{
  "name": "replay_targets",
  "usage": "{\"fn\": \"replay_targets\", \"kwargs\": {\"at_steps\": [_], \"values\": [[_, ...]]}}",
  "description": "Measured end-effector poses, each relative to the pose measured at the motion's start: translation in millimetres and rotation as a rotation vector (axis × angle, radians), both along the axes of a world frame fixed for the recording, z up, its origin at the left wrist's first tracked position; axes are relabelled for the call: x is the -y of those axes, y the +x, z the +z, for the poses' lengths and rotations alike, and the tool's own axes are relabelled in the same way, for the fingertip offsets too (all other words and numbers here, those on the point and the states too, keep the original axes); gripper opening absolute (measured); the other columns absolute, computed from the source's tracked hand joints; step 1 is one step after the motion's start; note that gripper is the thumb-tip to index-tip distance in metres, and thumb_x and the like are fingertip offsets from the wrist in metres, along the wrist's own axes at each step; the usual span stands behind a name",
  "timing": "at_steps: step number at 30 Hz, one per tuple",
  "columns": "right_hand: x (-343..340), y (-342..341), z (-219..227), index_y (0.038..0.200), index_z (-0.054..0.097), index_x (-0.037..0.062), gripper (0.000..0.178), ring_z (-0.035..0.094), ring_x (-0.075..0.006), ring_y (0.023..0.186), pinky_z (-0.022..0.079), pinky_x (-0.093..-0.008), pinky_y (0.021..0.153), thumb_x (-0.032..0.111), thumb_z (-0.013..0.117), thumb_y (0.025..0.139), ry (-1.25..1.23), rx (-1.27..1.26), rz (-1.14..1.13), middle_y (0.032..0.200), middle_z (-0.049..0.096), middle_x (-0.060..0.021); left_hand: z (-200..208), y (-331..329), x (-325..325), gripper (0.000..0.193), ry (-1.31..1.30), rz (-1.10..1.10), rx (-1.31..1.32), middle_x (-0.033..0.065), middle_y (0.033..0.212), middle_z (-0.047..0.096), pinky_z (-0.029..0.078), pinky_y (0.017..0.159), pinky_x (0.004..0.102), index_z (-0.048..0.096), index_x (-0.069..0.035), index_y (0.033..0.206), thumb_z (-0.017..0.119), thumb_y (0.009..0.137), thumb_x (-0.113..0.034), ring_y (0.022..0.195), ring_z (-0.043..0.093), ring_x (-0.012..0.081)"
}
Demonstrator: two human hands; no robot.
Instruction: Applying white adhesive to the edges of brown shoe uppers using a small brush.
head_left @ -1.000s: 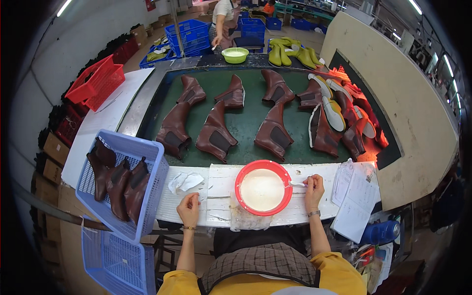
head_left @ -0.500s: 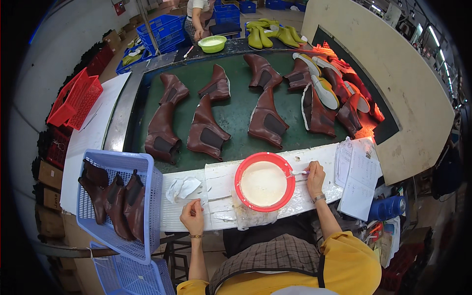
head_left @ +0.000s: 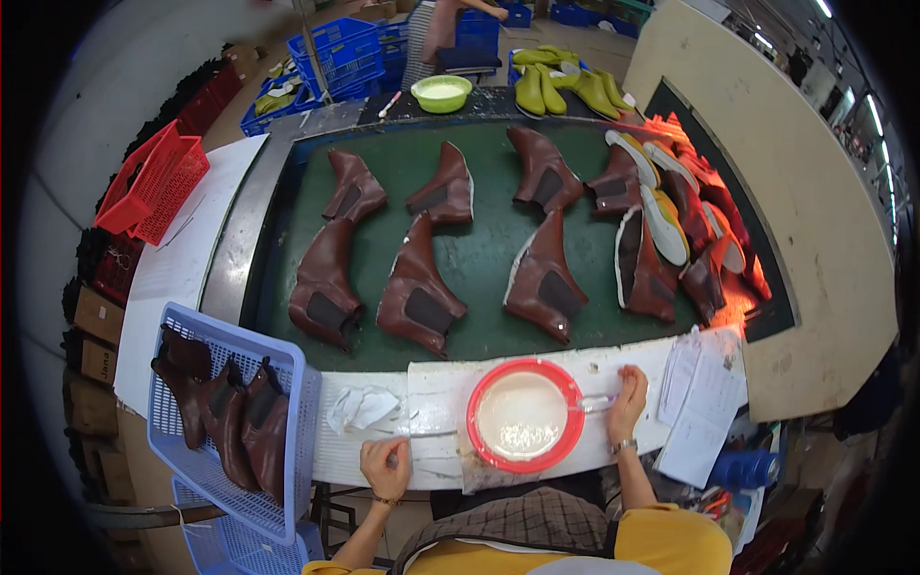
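Observation:
In my right hand (head_left: pixel 628 404) is a small brush (head_left: pixel 596 402) with a pale, purplish handle; it lies across the right rim of a red bowl (head_left: pixel 472 436) of creamy white liquid. My left hand (head_left: pixel 385 467) hovers at the bench's front edge with fingers curled in and nothing visible in them. Beside it on the white bench (head_left: pixel 436 383) is a crumpled white cloth (head_left: pixel 360 409). Beyond the bench, several brown ankle boots with dark elastic side panels, such as the nearest middle boot (head_left: pixel 422 292), lie on a green conveyor belt (head_left: pixel 479 259).
A blue basket (head_left: pixel 305 422) of brown boots stands at my left. Papers (head_left: pixel 704 407) and a blue bottle (head_left: pixel 743 470) are at right. Boots and pale soles (head_left: pixel 665 225) sit under red light by a beige hood (head_left: pixel 805 192). A green bowl (head_left: pixel 442 93) and a person (head_left: pixel 436 38) are opposite.
The view has shifted, so the bench and belt sit lower in the picture. My left hand has turned slightly, still curled. My right hand stays with the brush at the bowl's rim.

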State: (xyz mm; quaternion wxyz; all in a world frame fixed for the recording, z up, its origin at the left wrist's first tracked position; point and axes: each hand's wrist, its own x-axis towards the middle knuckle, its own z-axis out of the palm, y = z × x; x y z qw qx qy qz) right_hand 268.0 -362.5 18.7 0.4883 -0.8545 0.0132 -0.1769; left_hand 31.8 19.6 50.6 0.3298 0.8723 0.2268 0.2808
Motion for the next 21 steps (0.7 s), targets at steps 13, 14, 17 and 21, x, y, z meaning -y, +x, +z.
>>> {"fn": "replay_targets", "kwargs": {"at_steps": [13, 14, 17, 21], "values": [[21, 39, 75, 0.123, 0.062, -0.0046, 0.036, 0.062, -0.0214, 0.096, 0.052, -0.0345, 0.089, 0.028, 0.055, 0.107, -0.100, 0.089, -0.043, 0.108, 0.067, -0.0137, 8, -5, -3, 0.009, -0.202, 0.028, -0.071, 0.0079, 0.081, 0.072, 0.048, 0.079, 0.0396, 0.074, -0.011, 0.085, 0.071, 0.089, -0.018, 0.072, 0.063, 0.0273], [11, 46, 91, 0.124, 0.062, -0.0050, 0.036, 0.063, -0.0220, 0.098, 0.053, -0.0349, 0.090, 0.026, 0.058, 0.106, -0.142, 0.146, -0.043, 0.109, 0.067, -0.0147, 18, -10, -4, 0.009, -0.250, 0.010, -0.017, 0.0086, 0.082, 0.073, 0.050, 0.079, 0.0389, 0.075, -0.010, 0.088, 0.071, 0.090, -0.018, 0.074, 0.065, 0.0265], [-72, 50, 133, 0.126, 0.061, -0.0053, 0.035, 0.063, -0.0221, 0.101, 0.054, -0.0337, 0.089, 0.022, 0.063, 0.104, -0.034, 0.166, 0.129, 0.116, 0.066, -0.0153, 41, -53, 10, 0.015, -0.543, 0.078, -0.077, 0.0100, 0.090, 0.076, 0.056, 0.072, 0.0333, 0.077, -0.008, 0.101, 0.070, 0.091, -0.016, 0.078, 0.071, 0.0205], [-206, -13, 169, 0.124, 0.062, -0.0023, 0.028, 0.062, -0.0165, 0.102, 0.054, -0.0303, 0.088, 0.012, 0.067, 0.101, 0.257, 0.126, 0.471, 0.117, 0.065, -0.0078, 96, -136, 16, 0.019, -0.778, 0.037, -0.123, 0.0076, 0.089, 0.076, 0.055, 0.072, 0.0295, 0.076, -0.010, 0.110, 0.068, 0.093, -0.014, 0.076, 0.069, 0.0151]]}}
